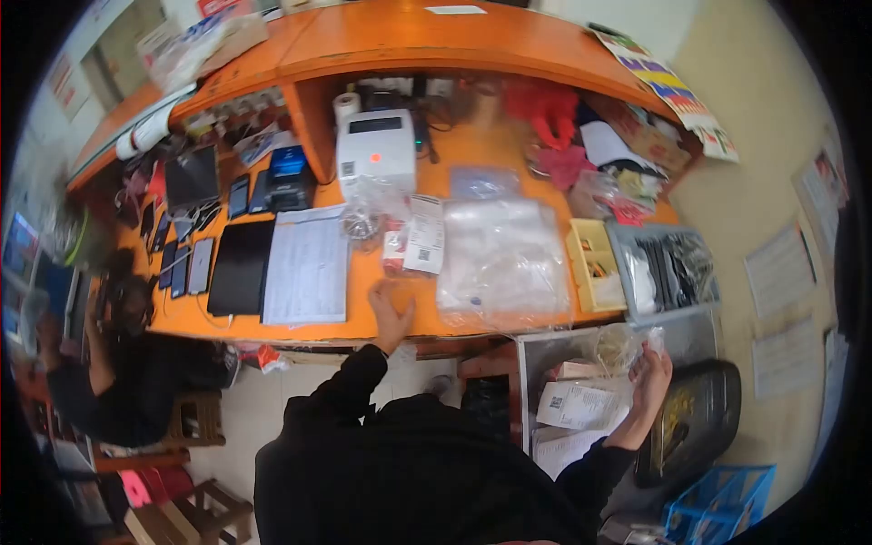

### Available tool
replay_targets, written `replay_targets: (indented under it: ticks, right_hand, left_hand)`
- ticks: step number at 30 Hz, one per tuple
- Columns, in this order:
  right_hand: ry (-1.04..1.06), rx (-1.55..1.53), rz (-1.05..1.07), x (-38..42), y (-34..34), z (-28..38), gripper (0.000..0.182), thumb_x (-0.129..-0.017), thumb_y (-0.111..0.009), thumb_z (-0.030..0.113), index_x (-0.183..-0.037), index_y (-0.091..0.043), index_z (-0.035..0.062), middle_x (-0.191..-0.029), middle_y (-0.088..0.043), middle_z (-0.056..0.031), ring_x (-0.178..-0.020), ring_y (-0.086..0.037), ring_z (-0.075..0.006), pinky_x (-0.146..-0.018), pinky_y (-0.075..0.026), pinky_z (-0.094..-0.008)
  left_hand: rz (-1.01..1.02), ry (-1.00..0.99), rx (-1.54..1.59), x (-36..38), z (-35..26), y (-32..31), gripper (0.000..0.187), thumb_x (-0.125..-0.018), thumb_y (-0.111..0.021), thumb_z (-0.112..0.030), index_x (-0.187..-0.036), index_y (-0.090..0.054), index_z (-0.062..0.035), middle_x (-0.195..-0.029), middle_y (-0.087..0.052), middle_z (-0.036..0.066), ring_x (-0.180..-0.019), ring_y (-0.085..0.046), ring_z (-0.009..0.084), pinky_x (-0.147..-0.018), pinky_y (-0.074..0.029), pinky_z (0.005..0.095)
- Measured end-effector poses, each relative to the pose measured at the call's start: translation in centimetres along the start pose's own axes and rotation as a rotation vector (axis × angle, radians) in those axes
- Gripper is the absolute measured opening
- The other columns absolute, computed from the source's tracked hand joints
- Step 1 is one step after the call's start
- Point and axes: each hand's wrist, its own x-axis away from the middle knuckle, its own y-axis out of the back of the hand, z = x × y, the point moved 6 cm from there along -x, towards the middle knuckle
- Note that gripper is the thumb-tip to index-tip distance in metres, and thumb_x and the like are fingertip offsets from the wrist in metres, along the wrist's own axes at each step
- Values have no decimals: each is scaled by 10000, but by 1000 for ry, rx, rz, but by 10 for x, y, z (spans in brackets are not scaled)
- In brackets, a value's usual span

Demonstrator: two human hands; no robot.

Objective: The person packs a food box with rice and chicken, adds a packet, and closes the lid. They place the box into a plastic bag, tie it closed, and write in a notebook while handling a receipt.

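My left hand is at the front edge of the orange desk, fingers apart and holding nothing. Just beyond it are a clear plastic bag with a coiled item and a red-and-white packet with a printed label. To its right lies a stack of clear plastic bags. My right hand is closed on a clear plastic bag with something pale and roundish inside. That bag hangs over a grey open bin containing labelled packets.
A white label printer, a clipboard with a printed sheet and several phones stand on the desk. At right are a yellow tray and a grey basket. Another person sits at left.
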Motion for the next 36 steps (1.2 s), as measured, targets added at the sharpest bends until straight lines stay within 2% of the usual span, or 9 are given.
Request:
replay_targets:
  ticks: [8,10,16,18,22,25,28,31,36]
  right_hand:
    - [-115,-62,568,47,-140,53,209,-726,-545,39,-930,-515,2,-623,-505,-22,-387,-359,-69,-334,-250,-206]
    - [-225,-52,725,56,-182,50,227,-720,-544,9,-945,-512,2,-678,-538,-37,-395,-370,-70,-338,-254,-201]
    - [-545,94,1156,78,-306,-4,230,-736,-562,19,-961,-525,53,-690,-530,-4,-426,-391,-57,-373,-270,-179]
    - [-564,177,1260,79,-342,-42,232,-736,-577,45,-964,-536,54,-694,-532,11,-449,-416,-52,-380,-282,-177]
    - [-170,461,1456,87,-394,-105,247,-724,-594,80,-963,-571,23,-737,-561,-3,-543,-489,-82,-449,-370,-214]
    - [191,374,1549,89,-422,-112,267,-680,-594,66,-939,-587,-1,-740,-586,-67,-613,-532,-156,-554,-418,-258]
    - [745,187,1577,108,-439,-95,259,-663,-565,-1,-920,-580,-30,-749,-591,-57,-632,-532,-120,-578,-421,-236]
    - [893,308,1486,109,-447,-99,283,-644,-576,-4,-922,-561,-56,-778,-597,-81,-714,-544,-133,-649,-436,-260]
    - [424,349,1458,103,-430,-127,289,-633,-623,109,-886,-561,-17,-801,-580,-183,-769,-565,-206,-695,-432,-307]
  left_hand:
    - [-2,343,248,-26,84,28,551,-666,-676,-155,-1110,-380,-15,-1025,-419,151,-981,-408,290,-859,-332,385]
    - [-37,382,447,-36,61,55,612,-662,-689,-167,-1155,-357,-18,-1075,-429,138,-1028,-406,277,-873,-332,379]
    - [522,105,368,-45,-37,88,815,-626,-724,-193,-1266,-252,-14,-1289,-301,173,-1199,-297,288,-964,-279,370]
    - [465,190,435,-26,-15,80,849,-602,-739,-192,-1268,-245,-13,-1276,-307,177,-1190,-305,296,-973,-270,377]
    - [278,238,367,6,54,58,893,-555,-768,-173,-1262,-247,-9,-1224,-343,169,-1157,-336,299,-975,-273,373]
    - [54,311,504,16,75,48,870,-546,-763,-116,-1248,-262,-2,-1162,-372,165,-1123,-363,293,-956,-303,360]
    - [-113,399,515,18,86,41,831,-560,-738,-58,-1243,-268,2,-1140,-375,165,-1109,-373,276,-936,-329,349]
    - [-179,436,598,12,84,41,812,-577,-723,-34,-1246,-265,9,-1120,-380,158,-1090,-390,261,-910,-357,340]
    - [126,716,619,54,90,72,758,-629,-717,-102,-1249,-290,-11,-1235,-314,185,-1137,-355,253,-889,-373,342]
